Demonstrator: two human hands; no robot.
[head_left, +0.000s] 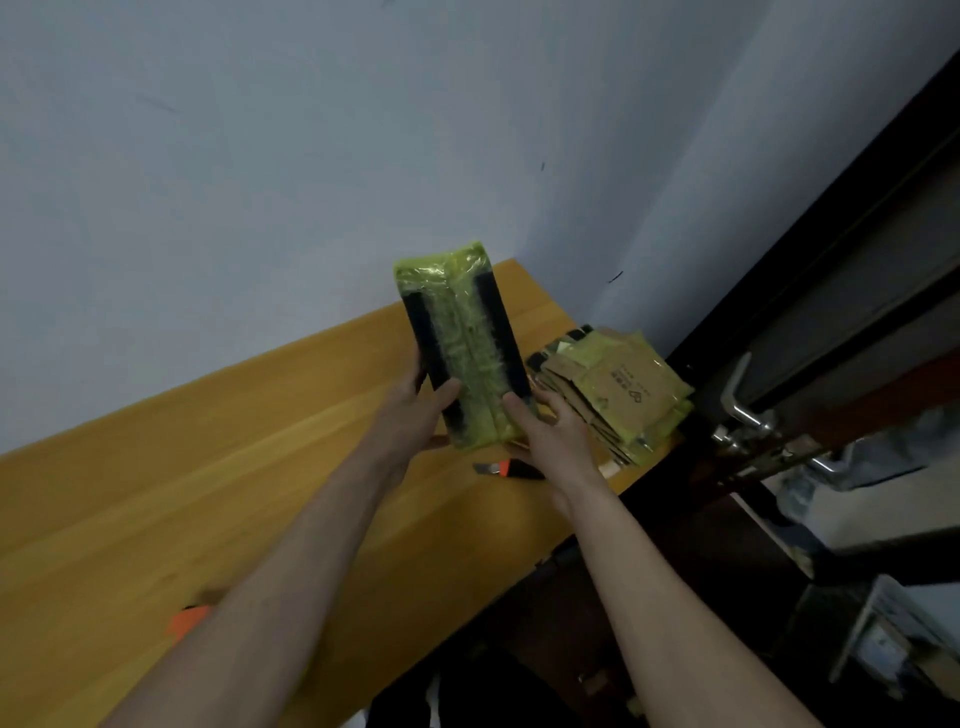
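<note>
At frame centre, my left hand (415, 410) and right hand (545, 436) clamp fingers round a green, plastic-wrapped pack (462, 343) with two black stripes.

Most fingers (551, 403), presumably behind green package (462, 343)

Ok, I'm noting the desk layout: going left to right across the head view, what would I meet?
orange object → left hand → green packet → right hand → stack of packets → door handle
</note>
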